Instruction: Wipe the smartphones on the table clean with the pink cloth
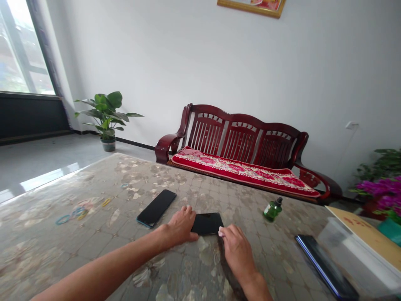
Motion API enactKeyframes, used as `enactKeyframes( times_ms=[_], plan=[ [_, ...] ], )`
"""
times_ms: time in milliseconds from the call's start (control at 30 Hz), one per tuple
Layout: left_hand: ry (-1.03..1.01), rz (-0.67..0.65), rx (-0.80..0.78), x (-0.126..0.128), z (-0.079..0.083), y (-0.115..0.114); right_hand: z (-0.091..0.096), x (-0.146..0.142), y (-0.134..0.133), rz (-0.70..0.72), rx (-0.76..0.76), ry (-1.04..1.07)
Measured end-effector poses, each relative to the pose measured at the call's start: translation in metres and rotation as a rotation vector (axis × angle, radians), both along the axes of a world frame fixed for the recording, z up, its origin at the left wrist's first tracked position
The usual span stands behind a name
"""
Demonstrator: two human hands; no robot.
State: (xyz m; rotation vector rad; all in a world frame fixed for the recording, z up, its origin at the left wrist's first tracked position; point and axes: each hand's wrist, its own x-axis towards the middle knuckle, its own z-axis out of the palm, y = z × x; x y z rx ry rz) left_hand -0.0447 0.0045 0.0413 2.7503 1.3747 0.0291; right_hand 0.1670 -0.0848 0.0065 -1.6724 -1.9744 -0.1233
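A black smartphone (206, 224) lies flat on the patterned tablecloth, screen up. My left hand (182, 223) holds its left end, thumb at the near edge and fingers at the far edge. At the phone's right end, my right hand (236, 248) is closed in a pinch, with a small white wad (221, 231) showing at its fingertips. The wad's material is too small to tell. It is at the phone's near right corner. To the left of my left hand lies a second black smartphone (157, 207), apart from it.
A green spray bottle (272, 209) stands right of my hands. Farther right are a blue-edged phone (326, 266) and a clear plastic box (347, 255) with a tan folder (365, 230). Coloured hair ties (78, 212) lie left. A wooden bench (241, 138) stands beyond the table.
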Motion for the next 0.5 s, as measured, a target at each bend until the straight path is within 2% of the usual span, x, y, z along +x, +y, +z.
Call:
enactKeyframes(
  times_ms=[100,200,333,400,500],
  plan=[
    [-0.081,0.056,-0.047,-0.001,-0.008,-0.029,0.0,-0.001,0.004,0.003,0.019,0.022],
    [-0.144,0.041,-0.086,0.001,-0.018,-0.057,-0.002,-0.002,0.006,0.004,0.024,0.014],
    [-0.203,-0.075,-0.159,0.004,-0.031,-0.083,-0.006,-0.008,0.006,0.034,0.011,-0.028],
    [-0.198,-0.14,-0.18,0.004,-0.029,-0.088,-0.006,-0.01,0.004,0.054,-0.001,-0.051],
    [-0.178,-0.203,-0.177,0.002,-0.017,-0.088,-0.005,-0.014,0.001,0.085,-0.023,-0.075]
  ],
)
